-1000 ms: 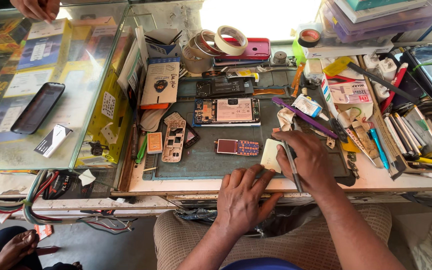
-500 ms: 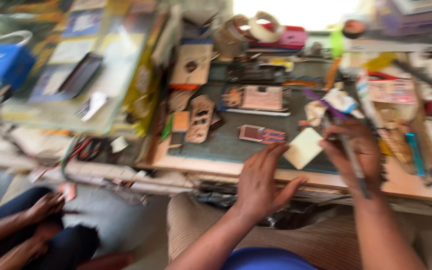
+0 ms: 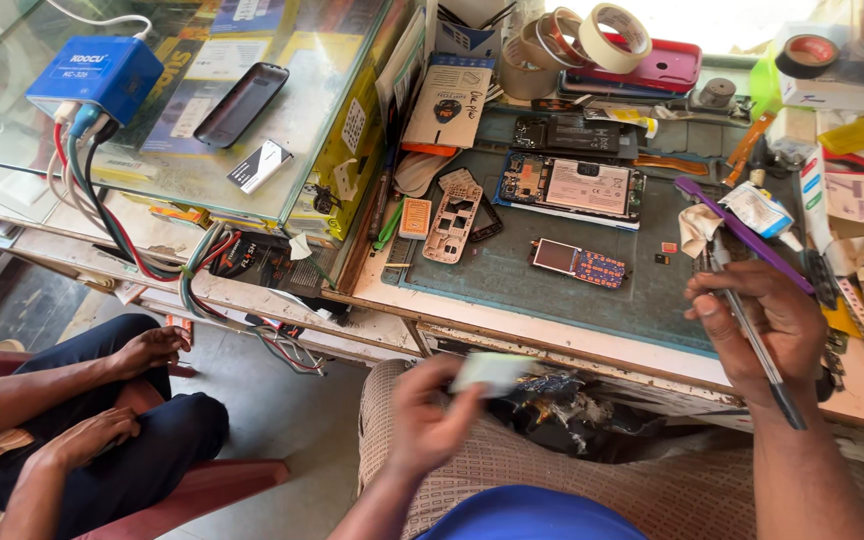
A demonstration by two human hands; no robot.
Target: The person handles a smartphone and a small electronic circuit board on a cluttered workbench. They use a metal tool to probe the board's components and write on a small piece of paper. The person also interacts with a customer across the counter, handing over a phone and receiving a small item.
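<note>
Head view: we see the left hand [image 3: 427, 420] low over the lap, below the bench edge [image 3: 552, 335], pinching a pale flat piece [image 3: 492, 372], perhaps a wipe; it is blurred. Our right hand [image 3: 767, 330] rests on the bench, fingers closed around a thin tool [image 3: 747, 325].

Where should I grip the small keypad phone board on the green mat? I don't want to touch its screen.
Take the small keypad phone board by its two long edges, coming from above. It lies flat, screen up, apart from other parts, so those thin edges are free.
</note>
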